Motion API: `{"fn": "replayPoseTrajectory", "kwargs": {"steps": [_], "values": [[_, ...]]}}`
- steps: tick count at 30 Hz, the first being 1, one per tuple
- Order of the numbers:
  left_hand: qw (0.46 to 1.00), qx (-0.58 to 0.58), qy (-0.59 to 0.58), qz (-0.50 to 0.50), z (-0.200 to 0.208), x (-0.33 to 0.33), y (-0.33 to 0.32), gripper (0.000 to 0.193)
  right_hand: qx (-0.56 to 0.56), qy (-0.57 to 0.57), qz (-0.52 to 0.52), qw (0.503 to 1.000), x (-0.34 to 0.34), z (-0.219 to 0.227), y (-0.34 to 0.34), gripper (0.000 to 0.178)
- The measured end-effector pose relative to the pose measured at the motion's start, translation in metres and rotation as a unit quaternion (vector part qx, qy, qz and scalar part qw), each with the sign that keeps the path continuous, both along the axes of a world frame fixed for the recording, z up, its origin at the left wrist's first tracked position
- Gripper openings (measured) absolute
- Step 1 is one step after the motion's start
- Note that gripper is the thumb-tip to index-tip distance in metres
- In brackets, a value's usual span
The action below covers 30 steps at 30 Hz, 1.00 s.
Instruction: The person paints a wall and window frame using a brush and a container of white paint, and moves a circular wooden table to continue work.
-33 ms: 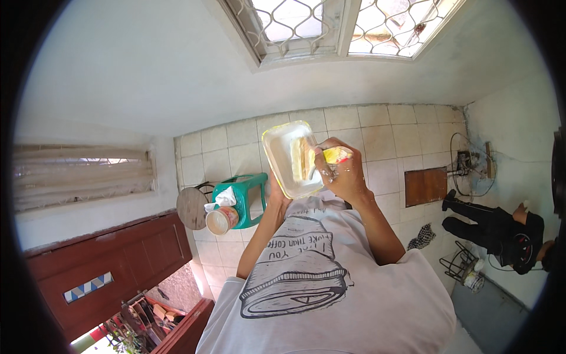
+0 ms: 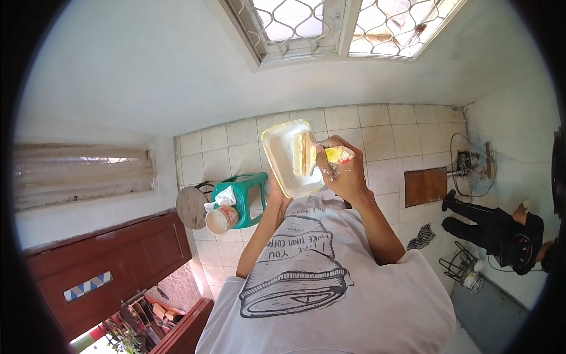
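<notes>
Tiled floor [image 2: 380,141] below tray [image 2: 282,150], brush [image 2: 303,154] in right hand [image 2: 346,174]

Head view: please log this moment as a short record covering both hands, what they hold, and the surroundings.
Left hand: holding white tray with yellow-smeared rim
Right hand: fingers gripping wide brush, yellow handle
Brush position: bristles over tray; contact unclear
Left side: green stool, bucket
Far right: person in dark clothes
</notes>
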<state>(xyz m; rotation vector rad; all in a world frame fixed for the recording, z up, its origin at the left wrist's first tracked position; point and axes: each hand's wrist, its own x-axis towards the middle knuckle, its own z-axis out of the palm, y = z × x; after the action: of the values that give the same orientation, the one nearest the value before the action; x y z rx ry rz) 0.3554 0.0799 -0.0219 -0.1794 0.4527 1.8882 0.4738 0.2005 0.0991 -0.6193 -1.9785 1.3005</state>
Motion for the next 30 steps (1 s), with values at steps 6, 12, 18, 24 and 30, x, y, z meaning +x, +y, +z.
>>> {"fn": "replayPoseTrajectory", "kwargs": {"steps": [6, 12, 18, 24, 30], "values": [[0.999, 0.011, 0.034, -0.005, -0.045, -0.003, 0.000, 0.058, 0.068, -0.001, 0.068, 0.995, -0.009, -0.004, -0.007, 0.006], [0.999, 0.047, 0.002, -0.014, -0.007, 0.000, 0.010, 0.056, 0.016, -0.003, -0.011, 1.000, 0.005, 0.006, 0.006, 0.010], [0.999, 0.029, 0.021, -0.020, -0.008, -0.001, 0.014, 0.052, 0.009, -0.006, 0.019, 1.000, 0.007, 0.001, 0.008, 0.010], [0.997, 0.006, 0.059, -0.038, -0.009, 0.010, 0.020, 0.059, 0.033, 0.001, -0.005, 0.999, 0.015, -0.001, 0.006, 0.009], [0.993, 0.031, 0.112, -0.024, 0.000, 0.013, 0.024, 0.064, 0.033, 0.002, -0.016, 0.999, 0.023, 0.012, 0.016, 0.012]]}}
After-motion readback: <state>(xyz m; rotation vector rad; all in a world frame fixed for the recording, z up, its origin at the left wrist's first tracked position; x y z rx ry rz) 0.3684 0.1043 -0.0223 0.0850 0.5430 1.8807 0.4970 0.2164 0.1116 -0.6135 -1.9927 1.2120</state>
